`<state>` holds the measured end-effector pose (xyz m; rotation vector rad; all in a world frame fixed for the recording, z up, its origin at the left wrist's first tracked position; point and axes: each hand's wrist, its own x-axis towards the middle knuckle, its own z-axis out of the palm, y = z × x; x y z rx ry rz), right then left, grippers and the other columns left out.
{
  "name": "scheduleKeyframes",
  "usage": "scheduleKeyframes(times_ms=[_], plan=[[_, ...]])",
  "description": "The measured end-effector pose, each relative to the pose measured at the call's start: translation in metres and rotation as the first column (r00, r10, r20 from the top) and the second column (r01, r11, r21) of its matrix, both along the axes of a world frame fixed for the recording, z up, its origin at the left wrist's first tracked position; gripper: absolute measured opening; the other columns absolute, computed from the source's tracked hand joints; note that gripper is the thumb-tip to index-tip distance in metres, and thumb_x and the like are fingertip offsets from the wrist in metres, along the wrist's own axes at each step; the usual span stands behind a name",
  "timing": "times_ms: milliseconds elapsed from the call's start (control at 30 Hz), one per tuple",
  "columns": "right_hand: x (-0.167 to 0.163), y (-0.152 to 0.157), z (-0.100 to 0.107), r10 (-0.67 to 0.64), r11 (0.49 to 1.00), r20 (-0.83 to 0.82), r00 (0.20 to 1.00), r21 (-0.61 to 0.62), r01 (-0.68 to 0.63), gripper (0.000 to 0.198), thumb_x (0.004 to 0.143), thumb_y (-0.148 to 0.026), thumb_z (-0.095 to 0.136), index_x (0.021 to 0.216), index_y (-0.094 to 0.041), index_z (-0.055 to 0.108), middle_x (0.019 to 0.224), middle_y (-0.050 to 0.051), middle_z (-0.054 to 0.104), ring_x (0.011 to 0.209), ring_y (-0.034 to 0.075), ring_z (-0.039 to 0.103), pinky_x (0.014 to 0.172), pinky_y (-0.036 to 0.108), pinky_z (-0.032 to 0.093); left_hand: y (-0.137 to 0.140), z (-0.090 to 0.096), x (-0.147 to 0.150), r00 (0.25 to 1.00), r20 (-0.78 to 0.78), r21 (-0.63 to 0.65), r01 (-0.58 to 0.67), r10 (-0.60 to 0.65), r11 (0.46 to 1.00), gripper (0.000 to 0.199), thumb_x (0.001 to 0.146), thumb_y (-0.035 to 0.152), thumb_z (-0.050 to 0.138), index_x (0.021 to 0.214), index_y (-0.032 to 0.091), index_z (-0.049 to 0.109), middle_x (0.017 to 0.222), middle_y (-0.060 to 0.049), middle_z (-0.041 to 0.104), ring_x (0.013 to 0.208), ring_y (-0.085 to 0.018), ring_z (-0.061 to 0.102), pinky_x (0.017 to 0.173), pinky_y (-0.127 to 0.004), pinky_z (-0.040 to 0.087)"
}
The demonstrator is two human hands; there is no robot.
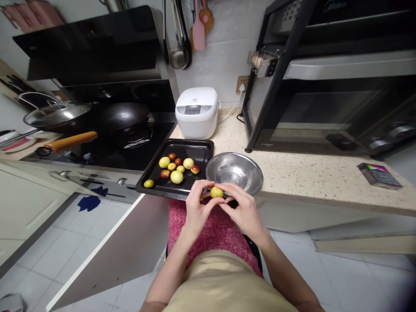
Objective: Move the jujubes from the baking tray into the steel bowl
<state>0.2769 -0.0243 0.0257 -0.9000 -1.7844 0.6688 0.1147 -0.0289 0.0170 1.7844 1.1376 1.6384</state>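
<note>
Between the fingertips of both hands is a yellow-green jujube (216, 192), held just in front of the counter's edge. My left hand (201, 201) pinches it from the left, thumb below and fingers above. My right hand (239, 203) closes on it from the right in the same way. Close behind my hands stands a steel bowl (234, 167), its inside bare metal where it shows. On the black baking tray (198, 149) to the left lie several jujubes (176, 176), some yellow-green and some reddish brown.
A white rice cooker (196, 115) stands behind the tray. Left is a stove with a wok (120, 116) and a lidded pan (58, 115). An oven (325, 112) sits in a black rack at right, near a small box (379, 175). A cabinet door (113, 251) hangs open below.
</note>
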Motion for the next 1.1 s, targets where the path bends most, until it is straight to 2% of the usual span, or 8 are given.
scheduleKeyframes(times_ms=[67, 133, 233, 367, 467, 633, 867, 1100], plan=[[0.006, 0.007, 0.002, -0.061, 0.998, 0.024, 0.998, -0.017, 0.062, 0.032, 0.092, -0.021, 0.066, 0.123, -0.026, 0.070, 0.120, 0.007, 0.073, 0.096, 0.021, 0.073, 0.071, 0.030, 0.063, 0.001, -0.001, 0.000, 0.997, -0.061, 0.017, 0.041, -0.040, 0.999, 0.033, 0.091, 0.032, 0.077, 0.121, 0.023, 0.065, 0.116, -0.008, 0.065, 0.106, -0.020, 0.068, 0.085, -0.030, 0.065], [0.016, 0.019, 0.005, -0.182, 0.983, 0.095, 0.979, -0.004, 0.184, 0.029, 0.089, -0.021, 0.066, 0.118, -0.024, 0.070, 0.117, 0.007, 0.074, 0.082, 0.020, 0.071, 0.072, 0.033, 0.061, 0.004, -0.001, -0.002, 0.981, -0.183, 0.049, 0.066, -0.056, 0.997, 0.033, 0.095, 0.030, 0.072, 0.127, 0.023, 0.064, 0.121, -0.010, 0.067, 0.113, -0.022, 0.068, 0.097, -0.037, 0.062], [0.031, 0.044, 0.007, -0.270, 0.961, 0.249, 0.930, 0.014, 0.275, 0.028, 0.085, -0.017, 0.065, 0.112, -0.022, 0.069, 0.109, 0.007, 0.075, 0.072, 0.019, 0.066, 0.073, 0.034, 0.057, 0.009, -0.004, -0.006, 0.916, -0.398, 0.115, 0.104, -0.050, 0.988, 0.030, 0.097, 0.030, 0.069, 0.126, 0.022, 0.066, 0.124, -0.011, 0.071, 0.123, -0.026, 0.066, 0.107, -0.046, 0.057], [0.040, 0.077, 0.004, -0.254, 0.955, 0.523, 0.813, 0.005, 0.295, 0.029, 0.079, -0.010, 0.066, 0.106, -0.021, 0.067, 0.105, 0.007, 0.075, 0.088, 0.023, 0.069, 0.079, 0.032, 0.051, 0.015, -0.010, -0.007, 0.836, -0.549, 0.167, 0.131, -0.018, 0.977, 0.024, 0.099, 0.028, 0.066, 0.121, 0.022, 0.069, 0.118, -0.008, 0.076, 0.121, -0.025, 0.068, 0.111, -0.051, 0.054], [0.037, 0.092, 0.000, -0.239, 0.951, 0.632, 0.737, 0.000, 0.309, 0.028, 0.078, -0.007, 0.067, 0.102, -0.021, 0.067, 0.099, 0.007, 0.075, 0.089, 0.023, 0.069, 0.077, 0.031, 0.047, 0.017, -0.013, -0.005, 0.812, -0.584, 0.195, 0.106, 0.029, 0.975, 0.017, 0.101, 0.023, 0.062, 0.116, 0.021, 0.071, 0.110, -0.006, 0.077, 0.114, -0.022, 0.071, 0.113, -0.051, 0.053], [0.032, 0.101, -0.006, -0.247, 0.948, 0.658, 0.711, 0.014, 0.316, 0.031, 0.077, -0.003, 0.066, 0.103, -0.020, 0.067, 0.098, 0.008, 0.074, 0.088, 0.023, 0.068, 0.074, 0.030, 0.044, 0.017, -0.012, -0.006, 0.791, -0.610, 0.205, 0.116, 0.034, 0.972, 0.014, 0.102, 0.025, 0.061, 0.110, 0.021, 0.072, 0.103, -0.004, 0.077, 0.111, -0.021, 0.072, 0.114, -0.049, 0.052], [0.038, 0.098, -0.007, -0.250, 0.954, 0.651, 0.717, 0.038, 0.298, 0.029, 0.079, -0.006, 0.066, 0.104, -0.019, 0.068, 0.099, 0.008, 0.074, 0.089, 0.022, 0.068, 0.078, 0.030, 0.048, 0.016, -0.007, -0.013, 0.768, -0.640, 0.168, 0.148, -0.006, 0.975, 0.014, 0.101, 0.028, 0.063, 0.109, 0.022, 0.072, 0.105, -0.004, 0.077, 0.104, -0.019, 0.072, 0.113, -0.050, 0.052], [0.051, 0.075, -0.008, -0.296, 0.954, 0.499, 0.815, 0.103, 0.283, 0.024, 0.087, -0.013, 0.061, 0.109, -0.020, 0.068, 0.106, 0.009, 0.075, 0.095, 0.026, 0.070, 0.082, 0.037, 0.053, 0.017, -0.012, -0.012, 0.788, -0.615, 0.153, 0.160, -0.033, 0.975, 0.017, 0.101, 0.031, 0.063, 0.112, 0.022, 0.071, 0.106, -0.005, 0.077, 0.109, -0.020, 0.072, 0.115, -0.049, 0.050]])
